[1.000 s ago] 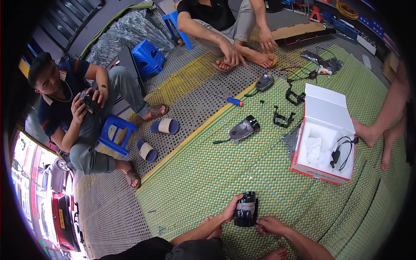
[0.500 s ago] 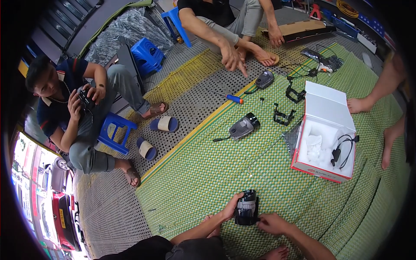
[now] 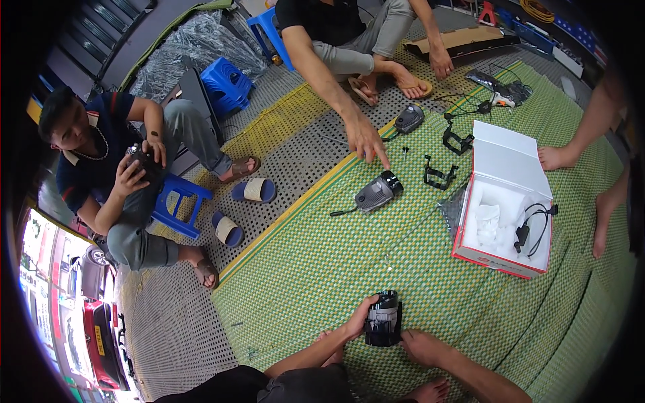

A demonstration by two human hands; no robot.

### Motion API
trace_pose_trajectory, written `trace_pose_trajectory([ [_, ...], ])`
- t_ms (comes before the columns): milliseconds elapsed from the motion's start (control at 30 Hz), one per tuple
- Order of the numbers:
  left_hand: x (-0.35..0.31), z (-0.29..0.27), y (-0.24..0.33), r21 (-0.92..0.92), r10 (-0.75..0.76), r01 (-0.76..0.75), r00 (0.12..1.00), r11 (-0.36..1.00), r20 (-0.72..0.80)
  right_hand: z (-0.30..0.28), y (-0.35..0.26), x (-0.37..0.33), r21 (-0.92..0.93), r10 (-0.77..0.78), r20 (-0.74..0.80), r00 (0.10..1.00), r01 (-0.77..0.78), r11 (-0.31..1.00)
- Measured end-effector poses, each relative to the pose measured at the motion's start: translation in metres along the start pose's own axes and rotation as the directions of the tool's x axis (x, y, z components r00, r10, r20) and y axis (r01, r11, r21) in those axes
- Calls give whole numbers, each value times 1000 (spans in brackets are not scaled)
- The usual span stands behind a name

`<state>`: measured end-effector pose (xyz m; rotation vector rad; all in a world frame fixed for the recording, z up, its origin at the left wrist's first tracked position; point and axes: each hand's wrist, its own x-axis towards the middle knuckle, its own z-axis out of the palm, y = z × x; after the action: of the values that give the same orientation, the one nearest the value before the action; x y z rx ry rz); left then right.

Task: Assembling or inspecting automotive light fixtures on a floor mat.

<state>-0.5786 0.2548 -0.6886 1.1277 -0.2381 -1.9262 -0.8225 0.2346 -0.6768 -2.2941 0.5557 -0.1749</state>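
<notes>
My left hand (image 3: 359,321) is wrapped round the left side of a black lamp unit (image 3: 384,318) with a glossy, lens-like face, held up over the mat near my feet. At the unit's lower right edge, my right hand (image 3: 420,347) has its fingers pinched together; whatever they grip is hidden. Farther off on the mat lies a similar lamp unit (image 3: 375,193), with a grey finned body, a black round end and a short cable. A co-worker's hand (image 3: 366,141) reaches down with its index finger close to that unit's black end.
Black brackets (image 3: 440,176) and another finned unit (image 3: 410,119) lie farther back on the green woven mat (image 3: 302,282). To the right stands an open white box (image 3: 500,262) with a cable inside. Sandals (image 3: 255,191) and a seated person holding a dark object (image 3: 138,160) are at left.
The co-worker's hand has come nearer and lower, from beside the far finned unit to the nearer one. My hands and the black lamp unit stay nearly in place.
</notes>
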Motion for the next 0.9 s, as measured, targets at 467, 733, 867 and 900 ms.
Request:
trace_pose_trajectory([
  [467,-3,4,3,26,-18,19,1000,999,-23,-9,13,10,607,342,745,573,-794,8],
  [733,-2,-1,0,-14,-21,21,1000,1000,-4,-3,10,-1,33,-70,-56,996,72,997],
  [867,0,-3,-2,32,-3,4,1000,999,-3,-10,10,-2,182,-7,-1,1000,7,983],
  [900,1,-3,-2,42,4,-4,1000,999,-9,-10,10,-2,444,215,247,945,-308,841],
])
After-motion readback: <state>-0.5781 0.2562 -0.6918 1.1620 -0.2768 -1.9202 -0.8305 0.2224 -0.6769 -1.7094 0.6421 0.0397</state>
